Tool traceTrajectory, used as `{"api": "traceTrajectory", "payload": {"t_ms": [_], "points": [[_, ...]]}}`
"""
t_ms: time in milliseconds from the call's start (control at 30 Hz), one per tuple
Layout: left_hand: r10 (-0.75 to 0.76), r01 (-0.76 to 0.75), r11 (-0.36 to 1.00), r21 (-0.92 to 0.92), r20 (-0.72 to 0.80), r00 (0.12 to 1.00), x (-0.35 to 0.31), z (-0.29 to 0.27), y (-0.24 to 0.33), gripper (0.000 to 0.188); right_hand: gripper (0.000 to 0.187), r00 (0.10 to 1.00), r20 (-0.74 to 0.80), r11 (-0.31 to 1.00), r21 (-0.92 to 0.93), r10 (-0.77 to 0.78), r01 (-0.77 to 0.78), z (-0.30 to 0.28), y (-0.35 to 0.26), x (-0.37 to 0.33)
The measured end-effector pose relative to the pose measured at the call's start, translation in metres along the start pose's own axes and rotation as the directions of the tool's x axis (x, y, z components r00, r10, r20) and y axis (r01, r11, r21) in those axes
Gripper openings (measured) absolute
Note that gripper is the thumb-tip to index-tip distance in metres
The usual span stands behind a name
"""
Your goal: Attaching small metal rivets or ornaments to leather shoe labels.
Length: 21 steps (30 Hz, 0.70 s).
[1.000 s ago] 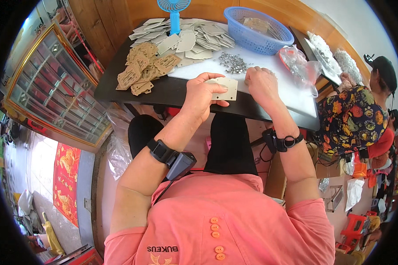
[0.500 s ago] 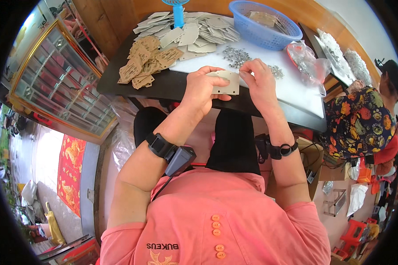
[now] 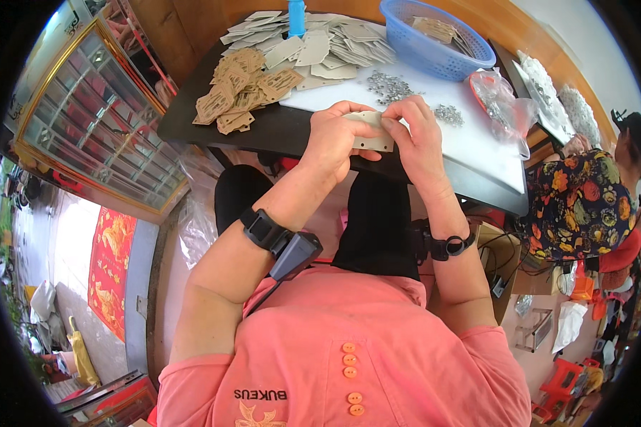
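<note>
My left hand [image 3: 332, 135] grips a pale grey card [image 3: 376, 142] with small holes along its edge, thumb on top and fingers underneath, above the table's front edge. At the card's upper right edge, my right hand [image 3: 419, 139] has thumb and forefinger pinched together; what lies between them is too small to make out. Beyond both hands, small shiny metal pieces [image 3: 392, 87] lie loose on a white board [image 3: 477, 156], with a smaller heap of them [image 3: 449, 114] to the right.
Brown printed cards [image 3: 228, 92] are piled at the left, grey cards [image 3: 335, 44] behind them beside a blue fan stand [image 3: 296, 18]. A blue plastic basket [image 3: 434, 53] stands at the back. Right of it lies a clear plastic bag [image 3: 502, 107]. Another person [image 3: 580, 199] sits at the far right.
My right hand's pinched fingers have come from just beside the card onto its upper edge. The card now tilts more, still in my left hand.
</note>
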<state>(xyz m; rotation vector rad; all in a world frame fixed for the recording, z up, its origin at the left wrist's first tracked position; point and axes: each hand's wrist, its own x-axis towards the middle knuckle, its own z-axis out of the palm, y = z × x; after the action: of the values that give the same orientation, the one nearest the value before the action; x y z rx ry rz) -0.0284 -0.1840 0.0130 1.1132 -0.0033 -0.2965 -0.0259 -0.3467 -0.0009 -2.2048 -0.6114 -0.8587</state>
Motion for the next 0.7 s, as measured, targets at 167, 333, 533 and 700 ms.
{"api": "traceTrajectory", "payload": {"t_ms": [167, 333, 533, 700], "points": [[0.01, -0.009, 0.999, -0.034, 0.008, 1.0, -0.001, -0.004, 0.0, 0.029, 0.012, 0.996, 0.001, 0.991, 0.102, 0.093, -0.092, 0.001, -0.007, -0.001], [0.039, -0.036, 0.997, -0.067, 0.041, 0.998, -0.002, -0.007, -0.003, 0.027, 0.009, 0.981, 0.013, 0.936, 0.298, 0.193, -0.188, 0.0, -0.01, -0.003], [0.053, -0.047, 0.996, -0.082, 0.079, 0.995, -0.002, -0.01, -0.005, 0.028, 0.01, 0.965, 0.018, 0.885, 0.395, 0.263, -0.248, 0.003, -0.009, -0.008], [0.068, -0.062, 0.996, -0.067, 0.095, 0.993, -0.004, -0.011, -0.006, 0.026, 0.009, 0.973, 0.0, 0.925, 0.311, 0.23, -0.218, 0.001, -0.013, -0.007]]}}
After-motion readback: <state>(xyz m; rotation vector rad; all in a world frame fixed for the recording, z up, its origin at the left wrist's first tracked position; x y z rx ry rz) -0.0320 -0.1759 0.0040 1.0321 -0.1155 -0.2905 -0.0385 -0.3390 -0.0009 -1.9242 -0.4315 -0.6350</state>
